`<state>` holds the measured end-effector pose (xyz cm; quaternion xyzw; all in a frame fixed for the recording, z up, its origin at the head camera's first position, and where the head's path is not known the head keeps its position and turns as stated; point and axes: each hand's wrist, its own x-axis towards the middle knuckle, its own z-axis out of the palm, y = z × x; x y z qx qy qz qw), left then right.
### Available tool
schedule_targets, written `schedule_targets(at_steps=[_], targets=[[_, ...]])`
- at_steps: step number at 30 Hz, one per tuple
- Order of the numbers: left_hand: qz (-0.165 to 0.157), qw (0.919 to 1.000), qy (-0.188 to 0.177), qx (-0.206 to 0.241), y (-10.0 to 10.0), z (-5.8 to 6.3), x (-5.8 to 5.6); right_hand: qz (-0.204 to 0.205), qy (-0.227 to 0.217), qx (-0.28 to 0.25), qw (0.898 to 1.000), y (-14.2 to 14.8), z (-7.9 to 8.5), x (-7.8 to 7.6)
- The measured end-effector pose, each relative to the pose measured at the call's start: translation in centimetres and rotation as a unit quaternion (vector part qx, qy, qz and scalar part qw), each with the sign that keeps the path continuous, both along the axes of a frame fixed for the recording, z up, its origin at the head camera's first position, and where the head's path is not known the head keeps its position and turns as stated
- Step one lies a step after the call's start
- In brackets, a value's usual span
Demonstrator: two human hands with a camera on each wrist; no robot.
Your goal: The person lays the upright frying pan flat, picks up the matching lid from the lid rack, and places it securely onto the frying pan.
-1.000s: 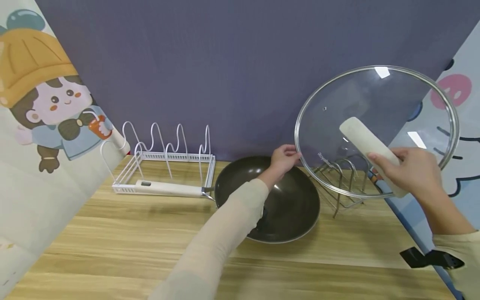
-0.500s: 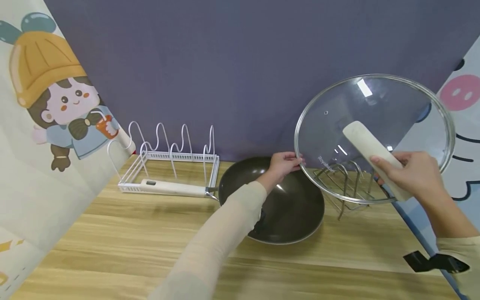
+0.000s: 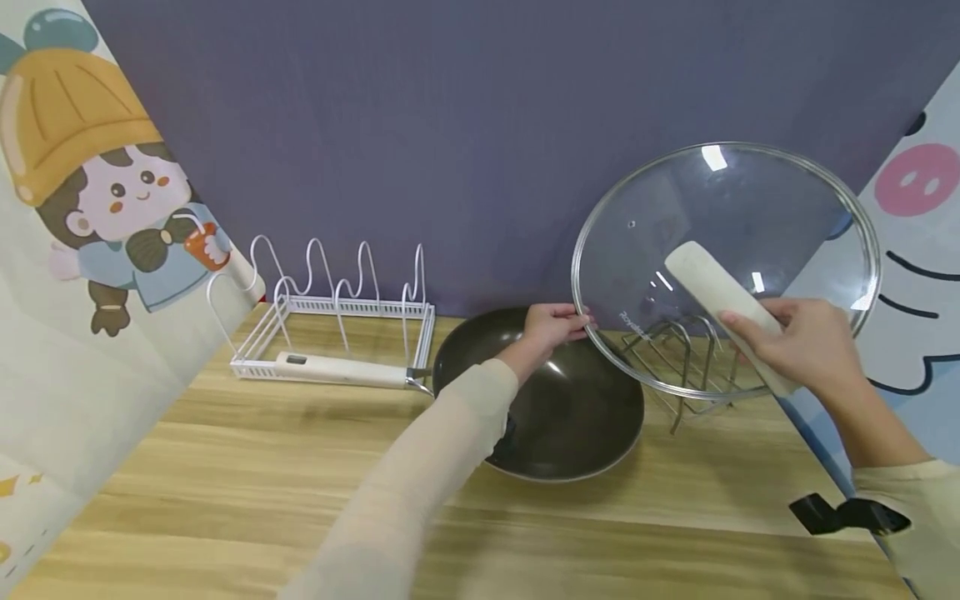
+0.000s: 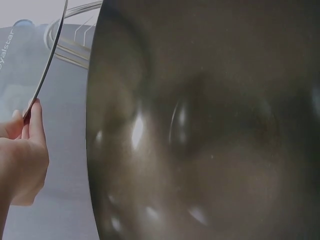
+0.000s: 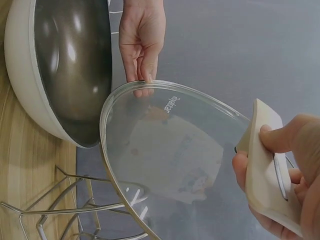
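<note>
A round glass lid (image 3: 712, 192) with a metal rim is held tilted above the right side of the table. My right hand (image 3: 813, 346) grips its long cream handle (image 5: 267, 165). At the lid's left edge, my left hand (image 3: 551, 327) pinches the rim between thumb and fingers, as the right wrist view also shows with that hand (image 5: 142, 40). Below my left arm stands a dark-lined wok (image 3: 577, 417), its cream handle (image 3: 341, 371) pointing left. Behind the lid, partly seen through the glass, is a metal wire rack (image 3: 682, 367).
A white wire rack (image 3: 255, 368) with several upright loops stands at the back left, and the wok's handle lies across its front edge. A grey-blue wall panel (image 3: 450, 150) rises behind the wooden table (image 3: 262, 483). Cartoon-printed sheets (image 3: 97, 275) flank both sides.
The lid has tipped a little flatter and sits slightly further left in the head view, with both hands still holding it. The wok and racks stay put while the view shifts slightly.
</note>
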<state>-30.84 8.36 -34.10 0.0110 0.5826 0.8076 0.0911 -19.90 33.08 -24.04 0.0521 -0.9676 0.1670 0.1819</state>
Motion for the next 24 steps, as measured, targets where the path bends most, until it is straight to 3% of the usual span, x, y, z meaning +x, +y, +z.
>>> schedule_targets(at_steps=[8, 24], targets=[[0.005, 0.9997, 0.023, -0.002, -0.8, 1.0, 0.0, 0.007, 0.005, -0.010, 1.000, -0.3, 0.6, -0.3], [0.010, 0.9997, 0.017, -0.014, -2.1, 1.7, 0.8, 0.021, 0.014, -0.013, 1.000, -1.1, 0.9, -0.1]])
